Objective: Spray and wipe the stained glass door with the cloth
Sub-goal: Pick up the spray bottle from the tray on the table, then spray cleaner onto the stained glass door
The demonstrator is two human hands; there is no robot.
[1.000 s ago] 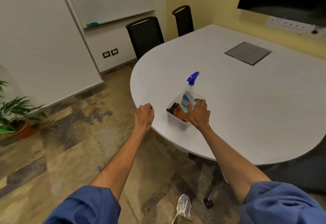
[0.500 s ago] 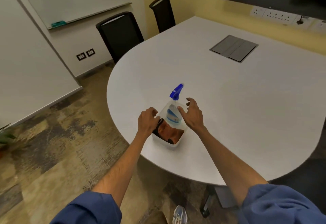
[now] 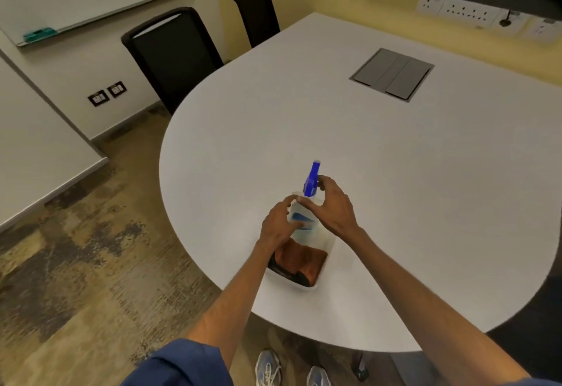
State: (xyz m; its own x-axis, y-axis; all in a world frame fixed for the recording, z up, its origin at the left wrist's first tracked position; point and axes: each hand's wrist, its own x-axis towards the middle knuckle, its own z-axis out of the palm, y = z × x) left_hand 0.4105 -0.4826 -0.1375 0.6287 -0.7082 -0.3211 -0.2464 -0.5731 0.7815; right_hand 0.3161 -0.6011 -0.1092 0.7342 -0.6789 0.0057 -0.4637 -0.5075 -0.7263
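Nearest lies the folded rust-brown cloth (image 3: 299, 259) in a shallow white plastic tub (image 3: 307, 287). Beyond it the clear, blue-triggered spray bottle (image 3: 307, 203) stands upright between both hands — left hand (image 3: 278, 223) and right hand (image 3: 333, 206), fingers curled loosely beside it, neither visibly gripping.

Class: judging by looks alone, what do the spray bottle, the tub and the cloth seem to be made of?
Spray bottle: probably clear plastic, since the body shows through, with an opaque blue plastic trigger head.
Tub: likely translucent whitish plastic, with a smooth thin rim.
Cloth: soft fabric, perhaps microfibre; it lies in matte rust-brown folds.
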